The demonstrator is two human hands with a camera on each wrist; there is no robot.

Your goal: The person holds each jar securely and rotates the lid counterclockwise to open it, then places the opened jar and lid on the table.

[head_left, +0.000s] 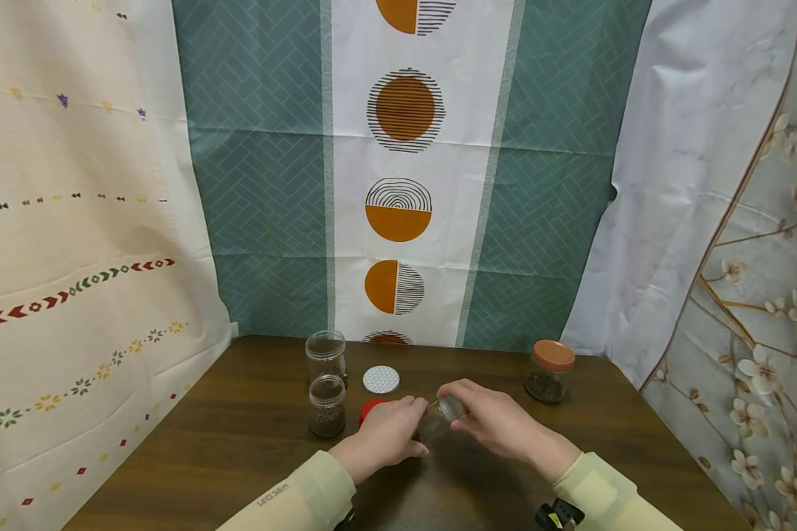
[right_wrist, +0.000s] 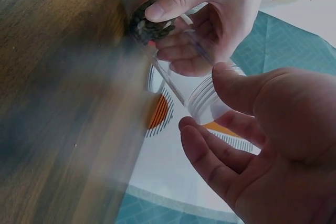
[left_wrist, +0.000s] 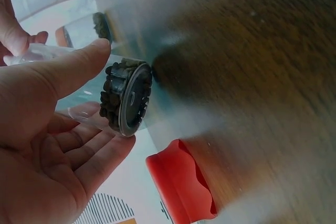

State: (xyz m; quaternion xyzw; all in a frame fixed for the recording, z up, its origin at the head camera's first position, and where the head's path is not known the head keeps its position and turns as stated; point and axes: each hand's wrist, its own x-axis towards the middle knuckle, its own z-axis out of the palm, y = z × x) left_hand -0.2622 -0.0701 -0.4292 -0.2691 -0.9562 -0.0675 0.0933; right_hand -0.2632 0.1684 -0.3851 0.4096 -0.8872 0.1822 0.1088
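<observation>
My left hand (head_left: 387,435) grips a clear jar (head_left: 432,423) near its base, thumb on one side and fingers on the other. The jar is tilted, its mouth towards the right. Dark pellet-like bits (left_wrist: 111,95) lie at its bottom in the left wrist view. At the threaded mouth end (right_wrist: 203,100), my right hand (head_left: 498,419) holds the jar between thumb and fingers. Whether a clear cap covers the mouth, I cannot tell. Just beyond the left hand is a red lid (left_wrist: 181,182), partly hidden in the head view.
On the left stand two uncapped clear jars, a front one (head_left: 328,413) and a back one (head_left: 325,354), with dark contents. A white patterned disc (head_left: 381,379) lies beside them. A jar with an orange-brown lid (head_left: 553,357) stands at the back right of the wooden table (head_left: 239,442).
</observation>
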